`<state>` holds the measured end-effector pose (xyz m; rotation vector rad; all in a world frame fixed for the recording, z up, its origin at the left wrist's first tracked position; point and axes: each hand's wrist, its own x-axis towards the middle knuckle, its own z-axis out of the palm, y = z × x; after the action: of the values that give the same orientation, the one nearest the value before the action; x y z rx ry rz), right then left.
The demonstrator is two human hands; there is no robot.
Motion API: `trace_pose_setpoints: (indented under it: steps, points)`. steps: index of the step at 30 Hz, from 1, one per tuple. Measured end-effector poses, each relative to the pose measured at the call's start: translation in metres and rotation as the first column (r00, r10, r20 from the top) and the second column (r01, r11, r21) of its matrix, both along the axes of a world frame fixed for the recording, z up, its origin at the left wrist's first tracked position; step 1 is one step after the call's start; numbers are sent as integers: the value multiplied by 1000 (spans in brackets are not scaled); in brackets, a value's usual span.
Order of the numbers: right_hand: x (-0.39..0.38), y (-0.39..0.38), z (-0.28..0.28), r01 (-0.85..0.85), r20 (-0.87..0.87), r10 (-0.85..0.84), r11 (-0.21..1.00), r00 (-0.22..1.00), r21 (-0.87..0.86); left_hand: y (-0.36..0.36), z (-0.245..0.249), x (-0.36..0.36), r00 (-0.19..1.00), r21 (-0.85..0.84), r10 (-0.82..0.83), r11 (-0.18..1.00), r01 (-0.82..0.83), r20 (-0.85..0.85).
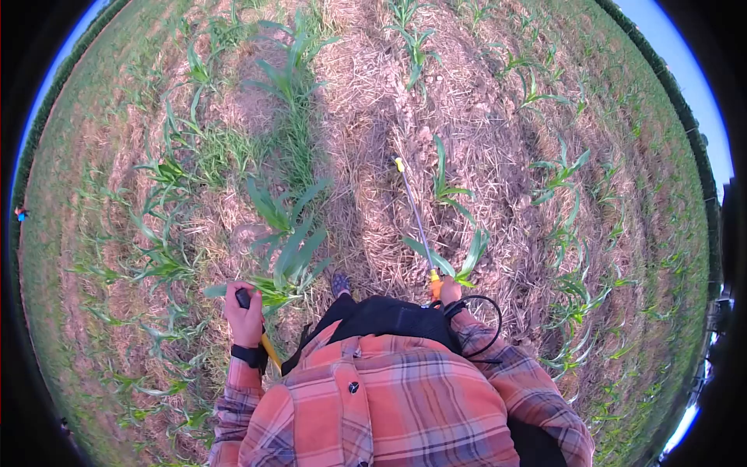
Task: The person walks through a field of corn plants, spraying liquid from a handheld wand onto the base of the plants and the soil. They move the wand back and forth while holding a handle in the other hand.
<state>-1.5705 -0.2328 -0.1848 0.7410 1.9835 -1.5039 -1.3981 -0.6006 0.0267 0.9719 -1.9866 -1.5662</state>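
My left hand (243, 315) is closed round the black grip (243, 297) of a yellow lever (271, 352) that runs down beside my body, probably a sprayer's pump lever. Low on the right, my right hand (450, 292) is wrapped round the orange handle (435, 282) of a spray wand. The wand's thin metal tube (416, 214) points forward to a yellow nozzle (399, 164) above the straw-covered soil. A black hose (498, 315) loops beside my right wrist. Young corn plants stand close to both hands, one (292, 268) by the left and one (467, 265) by the right.
Rows of young corn (556, 175) run forward on both sides. Grass (296, 140) grows thickly in the row ahead on the left. Dry straw (373, 210) covers the strip between rows. My foot (341, 284) shows below. A distant person (21, 213) is at the far left edge.
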Motion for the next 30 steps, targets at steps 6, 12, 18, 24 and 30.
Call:
trace_pose_setpoints:
  steps: [6, 12, 18, 24, 30]
  points:
    - [-44, -35, 21, 141, 136, -116, 972, 984, -190, -51, -3, -24, 999, 44, 25, 999, -24, -30]
    - [-70, -48, 23, 206, 283, -108, 916, 953, -345, -79, -5, -41, 1000, 79, 13, 997, -12, -23]
    - [-94, -75, 43, 123, 266, -33, 937, 963, -326, -94, -6, -64, 1000, 100, 10, 995, -7, -24]
    - [-148, -86, 33, 161, 313, -5, 864, 950, -477, -98, 1, -109, 999, 66, 32, 997, -31, -26]
    - [-216, -80, 15, 191, 323, -10, 823, 946, -534, -91, 10, -184, 999, -6, 31, 1000, -30, 19]
